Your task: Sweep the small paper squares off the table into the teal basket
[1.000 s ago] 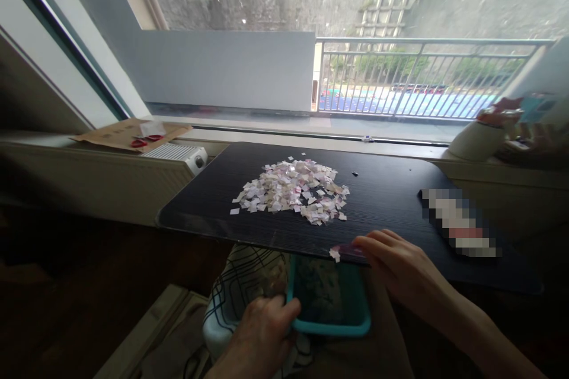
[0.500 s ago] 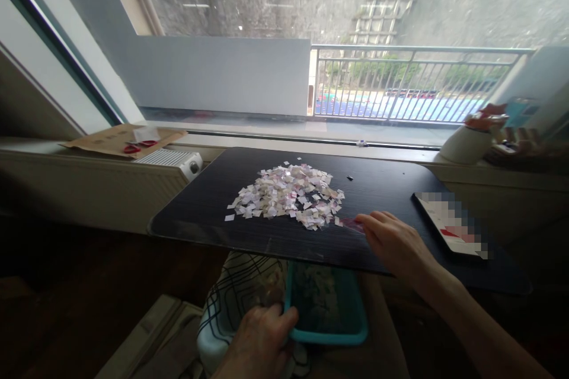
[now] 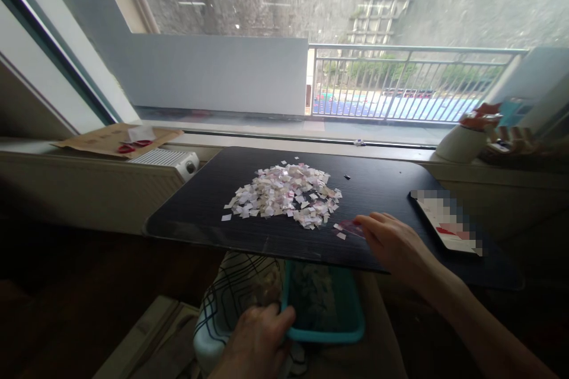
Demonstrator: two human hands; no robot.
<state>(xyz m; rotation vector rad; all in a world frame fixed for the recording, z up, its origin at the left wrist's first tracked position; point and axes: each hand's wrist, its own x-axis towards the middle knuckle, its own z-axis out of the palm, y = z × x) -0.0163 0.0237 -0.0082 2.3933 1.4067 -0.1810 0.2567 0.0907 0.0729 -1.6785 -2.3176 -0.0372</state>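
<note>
My right hand [image 3: 386,235] is closed on a thin, see-through pinkish strip [image 3: 351,227] held low over the dark table [image 3: 186,213]. Beside the strip's tip lie a couple of loose paper squares [image 3: 341,236]. To the left spreads a heap of small pale paper pieces [image 3: 284,189]. Below the table's front edge, my left hand [image 3: 262,328] grips the left rim of a teal plastic basin [image 3: 329,334], which has many pale scraps in it. Left of that stands a light bin [image 3: 207,337] with a black-lined white cloth or bag over it.
A phone or tablet [image 3: 444,228], partly pixelated, lies on the table's right side. Red-handled scissors [image 3: 133,145] rest on brown paper [image 3: 89,141] on the sill at left. A white radiator [image 3: 106,189] adjoins the table. A white pot [image 3: 460,142] stands at right.
Near the strip's tip, a couple of paper squares now lie apart from the heap, toward the front edge. My left hand keeps its hold on the basin. The view has shifted slightly.
</note>
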